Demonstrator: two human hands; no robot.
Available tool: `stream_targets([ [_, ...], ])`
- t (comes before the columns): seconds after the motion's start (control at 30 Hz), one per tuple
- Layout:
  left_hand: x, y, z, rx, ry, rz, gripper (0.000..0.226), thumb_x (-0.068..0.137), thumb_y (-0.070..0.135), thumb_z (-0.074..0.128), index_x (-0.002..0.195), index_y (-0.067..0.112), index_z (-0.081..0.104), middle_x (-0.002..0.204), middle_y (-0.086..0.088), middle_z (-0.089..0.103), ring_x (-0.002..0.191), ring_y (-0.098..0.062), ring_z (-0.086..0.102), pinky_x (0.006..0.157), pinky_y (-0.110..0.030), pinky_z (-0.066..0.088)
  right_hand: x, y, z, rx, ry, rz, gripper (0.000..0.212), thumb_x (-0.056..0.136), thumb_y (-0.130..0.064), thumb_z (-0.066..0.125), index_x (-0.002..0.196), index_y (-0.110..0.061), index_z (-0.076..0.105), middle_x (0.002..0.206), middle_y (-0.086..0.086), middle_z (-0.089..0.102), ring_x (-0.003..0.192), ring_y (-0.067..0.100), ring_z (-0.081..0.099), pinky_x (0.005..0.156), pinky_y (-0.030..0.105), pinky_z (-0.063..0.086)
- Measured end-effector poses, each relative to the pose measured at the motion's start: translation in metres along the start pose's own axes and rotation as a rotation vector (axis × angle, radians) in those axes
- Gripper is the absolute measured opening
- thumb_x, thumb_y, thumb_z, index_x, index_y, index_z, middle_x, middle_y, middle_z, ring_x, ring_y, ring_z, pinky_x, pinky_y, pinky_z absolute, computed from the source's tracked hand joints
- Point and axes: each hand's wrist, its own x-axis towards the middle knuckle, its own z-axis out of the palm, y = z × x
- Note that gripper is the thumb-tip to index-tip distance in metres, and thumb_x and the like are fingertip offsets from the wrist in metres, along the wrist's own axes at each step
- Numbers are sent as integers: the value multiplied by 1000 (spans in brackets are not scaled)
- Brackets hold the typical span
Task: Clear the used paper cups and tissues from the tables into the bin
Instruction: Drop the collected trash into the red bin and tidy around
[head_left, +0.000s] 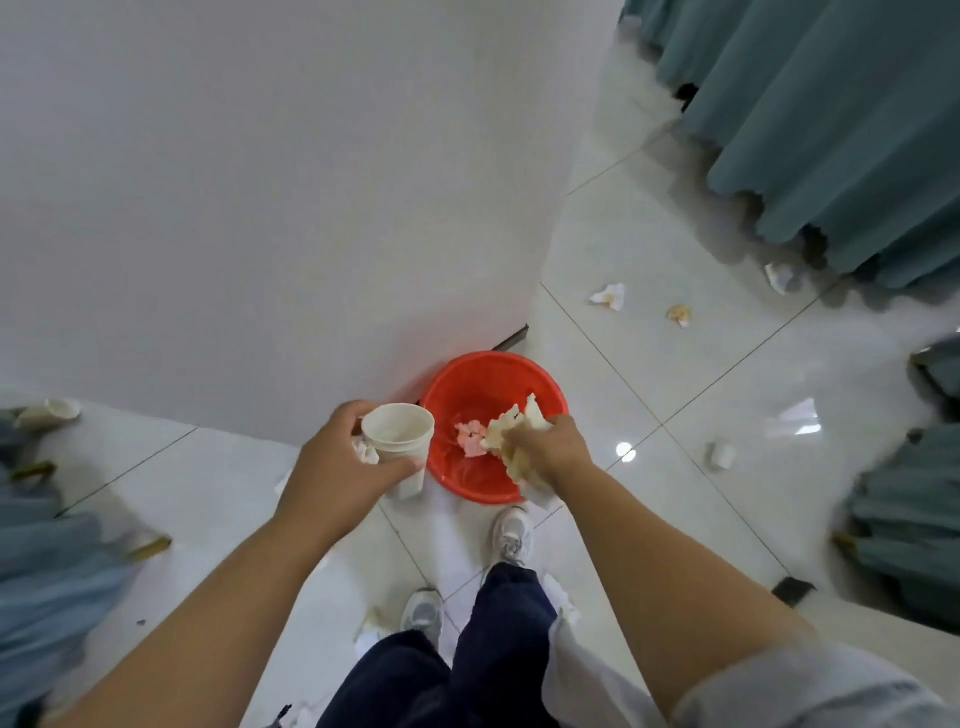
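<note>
One red bin, four paper cups, two shoes, at least five crumpled tissues

The bin lies open from above — your left hand with its cup crowds the near-left rim, your right hand with tissues the right. The wall stands close behind it; floor to the right is open but for scraps, up to the drapes.

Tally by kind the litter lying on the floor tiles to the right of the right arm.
Paper cups: 2
Crumpled tissues: 2
Total: 4
</note>
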Motion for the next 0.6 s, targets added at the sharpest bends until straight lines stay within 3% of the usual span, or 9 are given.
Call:
stream_targets([
  [0.1, 12, 13, 13, 21, 4, -37, 58, 66, 27, 84, 112, 32, 49, 106, 13, 59, 100, -13, 56, 78, -27, 43, 17, -14, -15, 15, -3, -23, 77, 79, -28, 74, 142, -8, 34, 135, 9, 49, 114, 29, 53, 95, 42, 47],
  [0.17, 19, 19, 22, 30, -1, -52, 59, 68, 27, 84, 116, 30, 50, 109, 10, 59, 101, -14, 56, 78, -27, 43, 26, -20, -25, -43, -6, -46, 76, 82, -28, 72, 144, -7, 33, 140, 11, 46, 121, 31, 50, 97, 40, 45],
  [0.37, 36, 28, 51, 74, -50, -88, 62, 70, 28, 82, 122, 25, 49, 110, 9, 58, 100, -14, 55, 78, -27, 43, 37, -16, -51, -158, 3, -53, 54, 87, -33, 65, 133, -10, 48, 131, 11, 54, 113, 29, 55, 97, 43, 47],
  [0.47, 46, 25, 69, 95, -94, -122, 63, 69, 30, 82, 122, 26, 48, 108, 10, 58, 100, -14, 56, 82, -30, 46, 35, -4, -61, -117, -7, -57, 34, 85, -32, 68, 111, -12, 59, 117, 11, 61, 105, 28, 59, 93, 48, 50],
  [0.6, 64, 15, 94, 123, -167, -130, 67, 70, 31, 81, 126, 22, 47, 111, 8, 57, 104, -17, 55, 87, -33, 47, 28, 13, -73, -107, 6, -80, 13, 86, -32, 66, 83, -22, 58, 99, 5, 64, 96, 26, 62, 89, 49, 52],
])
